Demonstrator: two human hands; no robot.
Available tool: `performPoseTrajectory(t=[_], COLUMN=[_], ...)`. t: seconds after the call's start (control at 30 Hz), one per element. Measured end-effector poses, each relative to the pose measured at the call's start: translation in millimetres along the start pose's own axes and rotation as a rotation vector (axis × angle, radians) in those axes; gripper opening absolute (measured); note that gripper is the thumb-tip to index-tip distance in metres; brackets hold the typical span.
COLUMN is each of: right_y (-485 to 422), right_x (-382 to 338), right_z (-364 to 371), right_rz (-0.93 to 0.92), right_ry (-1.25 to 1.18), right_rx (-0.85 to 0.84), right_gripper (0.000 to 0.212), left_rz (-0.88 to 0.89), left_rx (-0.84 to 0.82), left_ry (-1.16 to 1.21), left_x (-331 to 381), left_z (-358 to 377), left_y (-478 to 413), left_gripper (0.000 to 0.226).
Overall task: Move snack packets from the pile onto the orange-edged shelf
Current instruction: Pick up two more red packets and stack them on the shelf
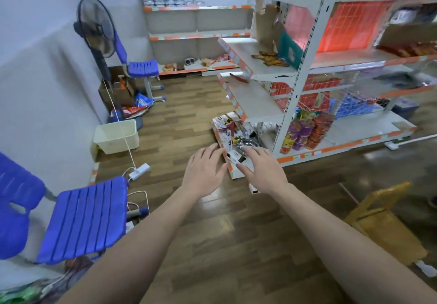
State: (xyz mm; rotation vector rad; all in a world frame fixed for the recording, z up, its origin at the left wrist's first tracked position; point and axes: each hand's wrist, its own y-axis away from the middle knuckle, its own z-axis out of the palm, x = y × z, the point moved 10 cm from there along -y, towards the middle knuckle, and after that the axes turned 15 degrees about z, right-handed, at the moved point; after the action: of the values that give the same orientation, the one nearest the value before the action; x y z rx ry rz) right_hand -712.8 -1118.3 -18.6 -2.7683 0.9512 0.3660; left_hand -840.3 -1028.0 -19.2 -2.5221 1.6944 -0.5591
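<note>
- Both hands reach out, palms down, over the front end of the orange-edged shelf (233,172), the lowest tier of the white rack (305,67).
- The left hand (204,170) hovers just left of that shelf's corner; its grip is apart, fingers spread, holding nothing.
- The right hand (262,169) is over the shelf end, grip apart and empty.
- The snack packets (230,130) lie in a loose pile on the shelf just beyond the fingertips, with a metal bowl (248,142) among them.
</note>
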Motion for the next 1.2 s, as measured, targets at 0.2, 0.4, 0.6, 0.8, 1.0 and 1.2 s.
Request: performPoseTrajectory(t=[0.2, 0.4, 0.6, 0.8, 1.0, 1.2], right_y=[-106, -224, -354, -458, -565, -667], right_x=[3, -17, -36, -49, -47, -26], right_z=[35, 61, 54, 47, 56, 71], right_rz=[0.113, 0.048, -0.005, 0.010, 0.085, 0.283], right_ry=[-0.058, -0.052, -0.090, -0.117, -0.115, -0.079], right_rx=[-0.003, 0.008, 0.089, 0.115, 0.136, 0.169], right_gripper=[0.062, 0.058, 0.049, 0.046, 0.050, 0.056], left_rz=[0.030, 0.062, 0.043, 0.035, 0.108, 0.281], left_rx=[-0.048, -0.039, -0.004, 0.039, -0.012, -0.061], left_ry=[0.005, -0.015, -0.029, -0.014, 0.007, 0.021], left_x=[-71, -136, -204, -264, -323, -378], left_z=[16, 25, 17, 14, 23, 39], left_y=[-84, -181, -279, -368, -471, -576], left_gripper=[0.054, 0.051, 0.052, 0.078, 0.055, 0.061])
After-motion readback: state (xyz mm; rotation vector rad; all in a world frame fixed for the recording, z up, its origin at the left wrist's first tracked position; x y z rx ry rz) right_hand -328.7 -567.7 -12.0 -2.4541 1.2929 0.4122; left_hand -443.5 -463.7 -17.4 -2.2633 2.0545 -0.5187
